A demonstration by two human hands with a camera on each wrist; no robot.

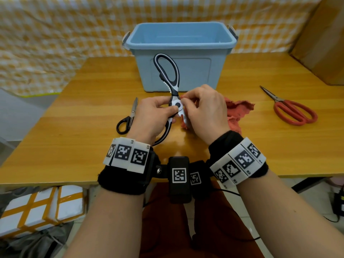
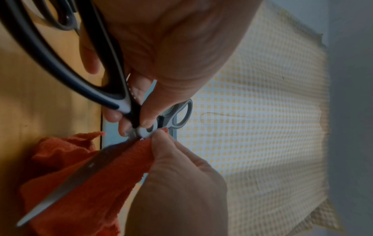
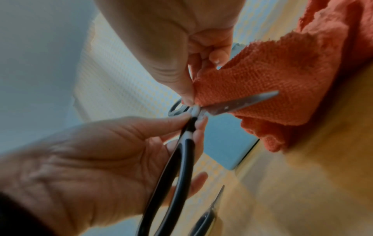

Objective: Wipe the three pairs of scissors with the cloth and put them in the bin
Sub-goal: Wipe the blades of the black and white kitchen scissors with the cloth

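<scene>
Just in front of the blue plastic bin [image 1: 183, 58], the black-and-white kitchen scissors [image 1: 170, 84] are pinched near the pivot by the left hand [image 1: 154, 116], while the coarse red cloth [image 1: 236, 112] is pinched round one bare steel blade by the right hand [image 1: 202, 110]. A cut could be caused if the spread-open blades swing shut on the fingers. Left of the bin lie slim black-handled scissors [image 1: 128, 118], right of it red-handled scissors [image 1: 292, 108]; nothing can be seen inside the smooth bin.

scissors: 3 pairs – 1 black-and-white kitchen shears [image 1: 168, 75]; 1 black-handled scissors [image 1: 126, 119]; 1 red-handled scissors [image 1: 290, 108] | cloth: 1 red cloth [image 1: 236, 110] | bin: 1 blue plastic bin [image 1: 186, 53] | hands: 2 – left hand [image 1: 152, 116]; right hand [image 1: 206, 110] | table: 1 wooden table [image 1: 93, 142]
</scene>
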